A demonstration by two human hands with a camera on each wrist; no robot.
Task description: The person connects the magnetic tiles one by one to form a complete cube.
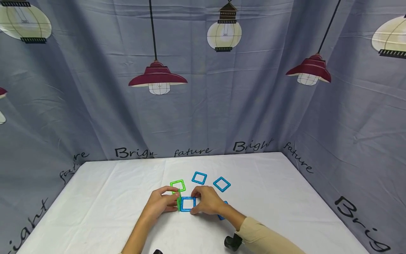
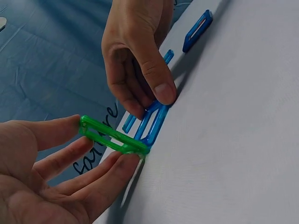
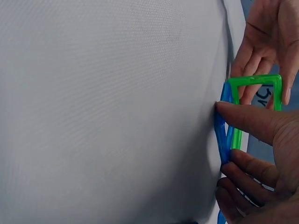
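Observation:
My left hand (image 1: 162,201) pinches a green square magnetic tile (image 2: 117,133) between thumb and fingers. This open-framed tile stands on edge. Its lower edge meets the side of a blue square magnetic tile (image 1: 188,210), which lies flat on the white table. On the blue tile's opposite side, my right hand (image 1: 207,201) pinches its edge, with the thumb (image 3: 250,120) at the near corner and fingers at the far one. From the right wrist view, the green tile rises beside the blue one, partly behind my right hand.
A second green tile (image 1: 177,182) lies flat just beyond my left hand. Two blue tiles, one behind my right hand (image 1: 199,173) and another farther right (image 1: 217,180), lie flat. Another blue tile (image 1: 222,217) is partly under my right wrist. A patterned grey curtain (image 1: 203,116) borders the white table (image 1: 269,197).

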